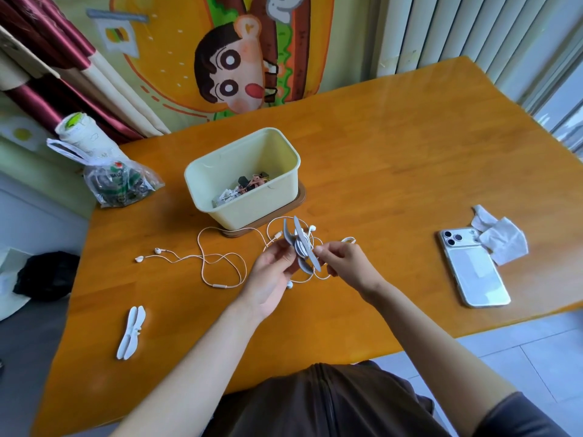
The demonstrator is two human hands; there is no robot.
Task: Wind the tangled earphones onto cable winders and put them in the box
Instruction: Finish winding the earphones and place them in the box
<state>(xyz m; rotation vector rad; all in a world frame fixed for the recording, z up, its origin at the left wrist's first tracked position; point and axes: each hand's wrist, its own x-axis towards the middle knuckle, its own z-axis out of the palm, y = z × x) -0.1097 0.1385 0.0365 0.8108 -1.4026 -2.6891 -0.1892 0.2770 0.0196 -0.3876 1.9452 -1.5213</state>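
My left hand [273,269] holds a grey-white cable winder [301,247] above the table, with white earphone cable wrapped around its middle. My right hand [342,263] pinches that cable beside the winder. Loose loops and earbuds hang around both hands. A second pair of white earphones [202,258] lies tangled on the table to the left, its buds at the far left. Another white winder [131,332] lies flat near the table's front left. The pale yellow box [217,171] stands open behind my hands, with small items in its bottom.
A white phone [473,268] lies face down at the right, with crumpled tissue [501,239] beside it. A clear plastic bag [116,184] and a white roll [79,130] sit at the table's back left corner. The wooden table [394,159] ends near my body.
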